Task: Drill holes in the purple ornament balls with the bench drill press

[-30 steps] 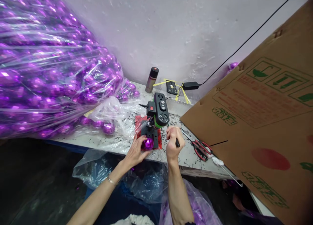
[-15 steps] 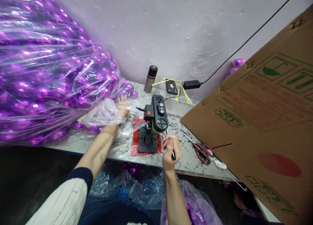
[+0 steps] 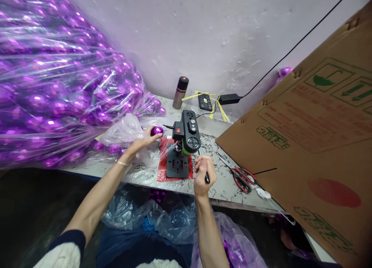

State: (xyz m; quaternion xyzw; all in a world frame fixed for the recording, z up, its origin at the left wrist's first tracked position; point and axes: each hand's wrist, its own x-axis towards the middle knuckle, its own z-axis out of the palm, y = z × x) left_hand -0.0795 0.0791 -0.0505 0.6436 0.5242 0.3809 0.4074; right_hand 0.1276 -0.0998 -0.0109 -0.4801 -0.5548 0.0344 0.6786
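My left hand (image 3: 143, 139) grips a shiny purple ball (image 3: 156, 131) just outside the mouth of a big clear bag of purple balls (image 3: 58, 93), left of a small black and green bench press (image 3: 186, 134). The press stands on a black base plate (image 3: 178, 165) over a red mat. My right hand (image 3: 204, 175) is wrapped round the press's black lever handle (image 3: 206, 178) at the table's front edge.
Red-handled scissors (image 3: 242, 179) lie right of the press. A large cardboard sheet (image 3: 314, 144) leans over the table's right side. At the back stand a metal flask (image 3: 180, 92), a remote and a black power adapter (image 3: 229, 99). Plastic bags with purple balls hang below the table.
The ball that sat on the base plate a second ago is gone from it. My left hand reached into the bag and has come back out holding a purple ball. My right hand stayed on the lever.
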